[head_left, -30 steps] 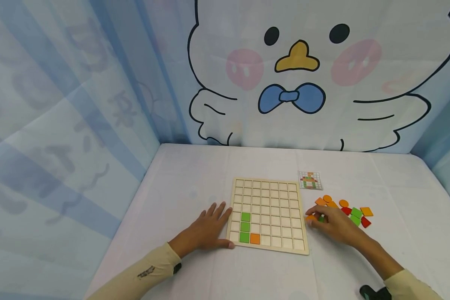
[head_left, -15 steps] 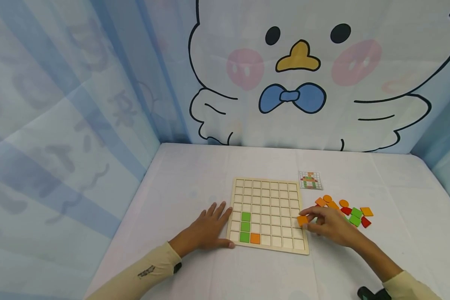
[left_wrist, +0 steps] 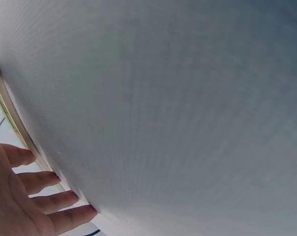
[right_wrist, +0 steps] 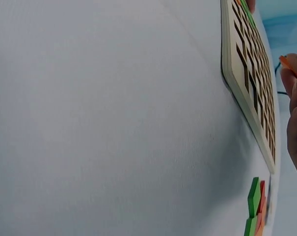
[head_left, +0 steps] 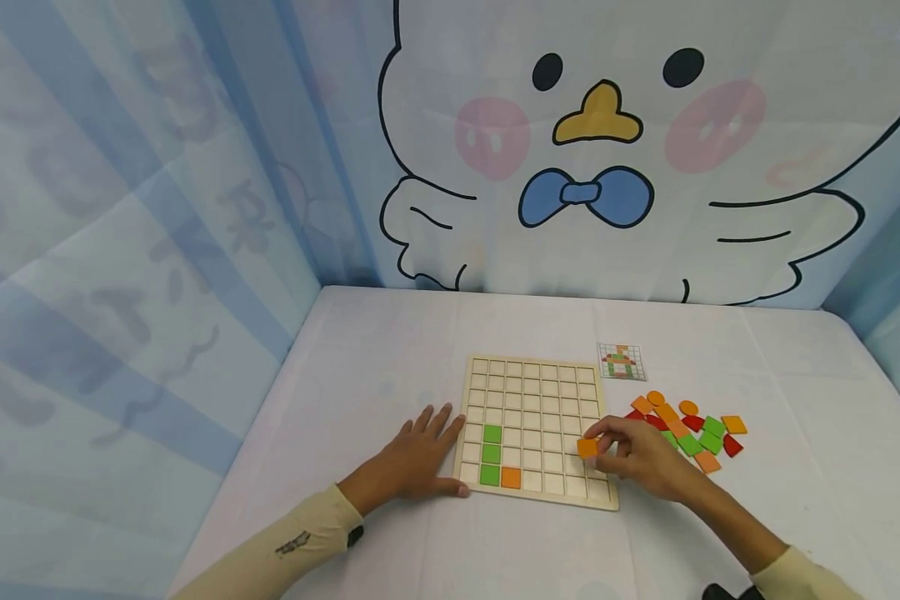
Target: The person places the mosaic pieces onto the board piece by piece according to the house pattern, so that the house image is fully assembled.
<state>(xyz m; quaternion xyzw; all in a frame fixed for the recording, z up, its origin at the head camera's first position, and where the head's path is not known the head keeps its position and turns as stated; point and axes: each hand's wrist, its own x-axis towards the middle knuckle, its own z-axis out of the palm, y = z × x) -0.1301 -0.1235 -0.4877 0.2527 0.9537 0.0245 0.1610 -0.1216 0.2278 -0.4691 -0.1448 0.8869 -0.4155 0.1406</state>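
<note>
A wooden grid board [head_left: 547,392] lies on the white table, with three green square tiles [head_left: 491,454] in one column and an orange square tile [head_left: 510,477] beside the lowest. My left hand [head_left: 414,457] rests with spread fingers at the board's left edge; the left wrist view shows its fingertips [left_wrist: 65,200] along that edge. Between thumb and fingers my right hand [head_left: 637,450] pinches another orange square tile [head_left: 587,448], over the board's right-hand columns. From the side, the right wrist view shows this pinched tile [right_wrist: 285,62] raised above the board.
Right of the board lies a loose pile of orange, red and green tiles [head_left: 711,442], some square, some round. Behind it a small pattern card [head_left: 621,361] with a coloured grid figure lies near the board's far right corner. A printed curtain [head_left: 585,250] hangs behind the table.
My right hand has lifted an orange tile from the pile and carried it left over the board's right side. The left hand stays where it was.
</note>
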